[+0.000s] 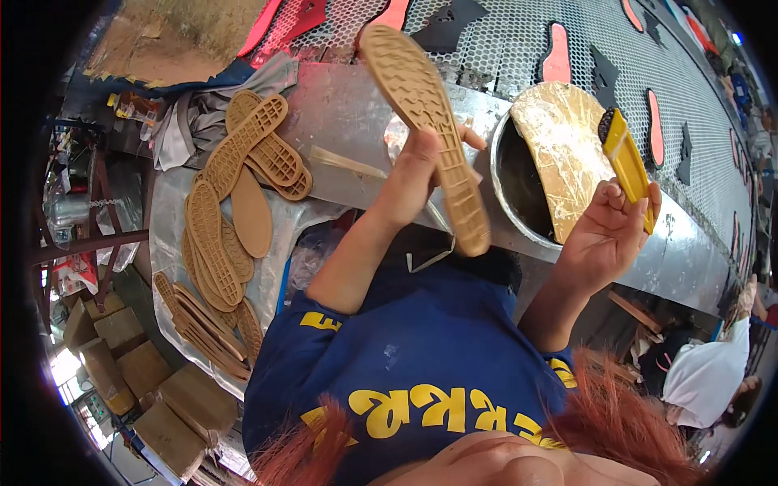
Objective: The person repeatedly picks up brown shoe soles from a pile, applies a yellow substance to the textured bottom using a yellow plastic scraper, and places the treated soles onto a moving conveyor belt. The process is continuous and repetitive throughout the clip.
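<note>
A tan shoe sole [425,121] is gripped at its middle by my left hand [421,166], its patterned tread side facing the camera. The sole stands tilted above the metal ledge. In my right hand [616,227] is a yellow-handled brush [626,162], with dark bristles at its upper end. Just left of that brush sits a round metal pot [506,186], partly covered by a tan board [559,146] streaked with a whitish, glossy coating. What fills the pot cannot be made out; its inside looks dark.
Several tan soles [215,243] lie piled on a plastic-covered surface at the left. Behind the ledge, a honeycomb mesh belt [519,40] carries red-pink insoles [557,57] and black cut pieces [450,24]. Cardboard boxes [146,368] stand lower left. Another person in white [709,373] is at lower right.
</note>
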A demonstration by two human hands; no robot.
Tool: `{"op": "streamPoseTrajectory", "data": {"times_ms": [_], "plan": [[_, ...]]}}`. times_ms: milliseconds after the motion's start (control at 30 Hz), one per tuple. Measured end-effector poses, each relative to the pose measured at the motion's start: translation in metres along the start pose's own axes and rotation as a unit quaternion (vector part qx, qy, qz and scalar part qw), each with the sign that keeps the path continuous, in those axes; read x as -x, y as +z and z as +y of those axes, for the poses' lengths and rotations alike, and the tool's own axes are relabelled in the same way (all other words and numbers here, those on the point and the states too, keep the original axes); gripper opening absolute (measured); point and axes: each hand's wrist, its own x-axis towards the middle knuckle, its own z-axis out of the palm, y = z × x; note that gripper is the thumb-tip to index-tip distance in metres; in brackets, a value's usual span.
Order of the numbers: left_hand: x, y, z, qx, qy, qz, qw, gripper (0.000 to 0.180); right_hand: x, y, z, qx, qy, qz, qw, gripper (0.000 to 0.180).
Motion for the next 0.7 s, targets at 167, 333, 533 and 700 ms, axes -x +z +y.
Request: {"op": "streamPoseTrajectory", "data": {"times_ms": [167, 333, 533, 700], "plan": [[-0.001, 0.003, 0.009, 0.164, -0.139, -0.007, 0.977, 0.081, 0.023, 0.024, 0.016, 0.084, -0.022, -0.074, 0.993, 0.021], [0.014, 0.023, 0.022, 0.247, -0.201, -0.023, 0.948, 0.08, -0.007, 0.021, 0.032, 0.417, -0.28, -0.267, 0.822, 0.023], [0.022, 0.011, 0.024, 0.189, -0.267, -0.017, 0.945, 0.067, 0.022, 0.033, 0.006, 0.385, -0.184, -0.39, 0.816, 0.029], [0.024, 0.015, 0.018, 0.249, -0.264, -0.06, 0.93, 0.066, -0.001, 0.017, 0.009, 0.434, -0.191, -0.271, 0.838, 0.027]]}}
